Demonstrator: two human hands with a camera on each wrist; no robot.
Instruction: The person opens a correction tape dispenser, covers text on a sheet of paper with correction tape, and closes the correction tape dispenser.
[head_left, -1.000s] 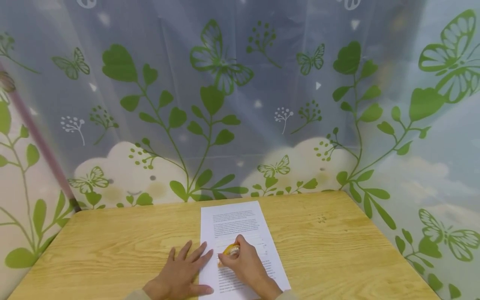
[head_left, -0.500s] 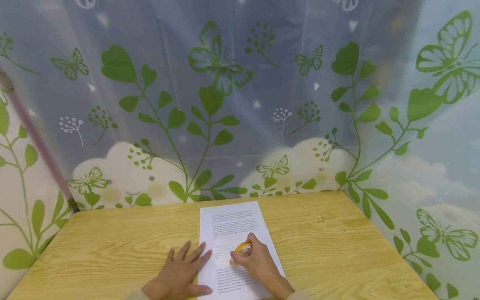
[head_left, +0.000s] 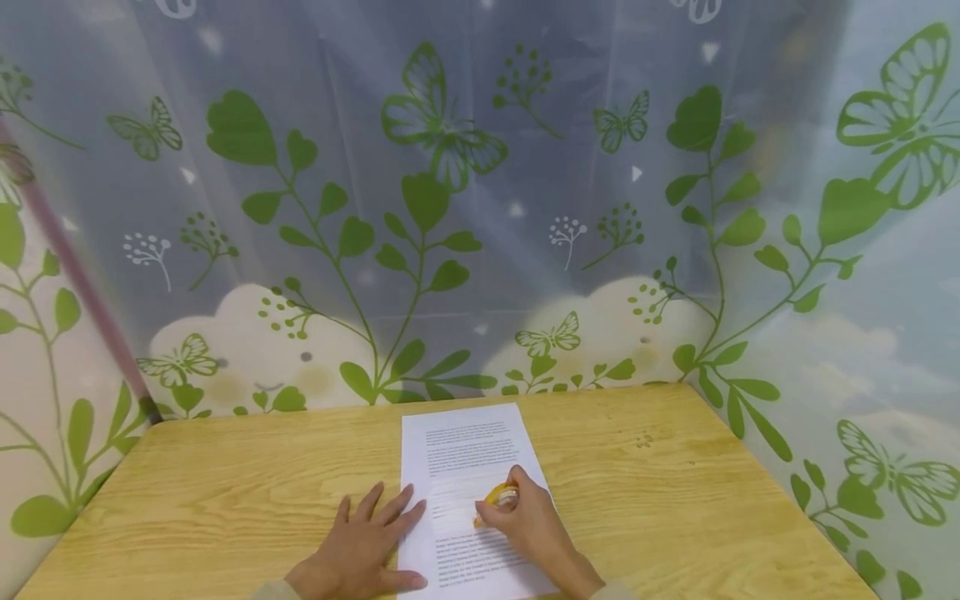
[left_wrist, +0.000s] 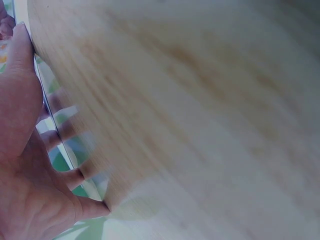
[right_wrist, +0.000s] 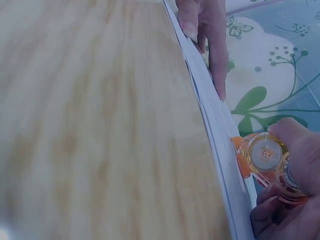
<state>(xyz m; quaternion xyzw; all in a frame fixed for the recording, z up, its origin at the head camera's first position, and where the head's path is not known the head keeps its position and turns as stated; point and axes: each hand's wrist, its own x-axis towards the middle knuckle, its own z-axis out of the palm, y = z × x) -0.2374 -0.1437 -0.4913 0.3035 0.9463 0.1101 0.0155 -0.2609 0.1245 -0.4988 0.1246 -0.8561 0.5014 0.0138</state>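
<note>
My right hand (head_left: 536, 525) pinches an orange, see-through correction tape dispenser (head_left: 501, 497) between thumb and fingers. Its orange tip meets the printed sheet (head_left: 417, 433) right of the middle, inside a mostly white band between two blocks of text. From the right wrist view, the round spools of the correction tape (right_wrist: 266, 154) show through the clear case. My left hand (head_left: 360, 542) lies flat with fingers spread, its index finger and thumb tips on the sheet's left margin. In the left wrist view the left hand (left_wrist: 30, 170) appears palm-side, fingers apart.
The sheet lies lengthwise on a wood-grain table (head_left: 225, 483). A patterned curtain (head_left: 450, 250) with green leaves and butterflies stands behind the table's far edge. Another printed panel (head_left: 885, 333) borders the right side.
My right hand has slid the correction tape rightward across the sheet, showing more of the white band and a few short printed marks at its left. The left hand stays in place.
</note>
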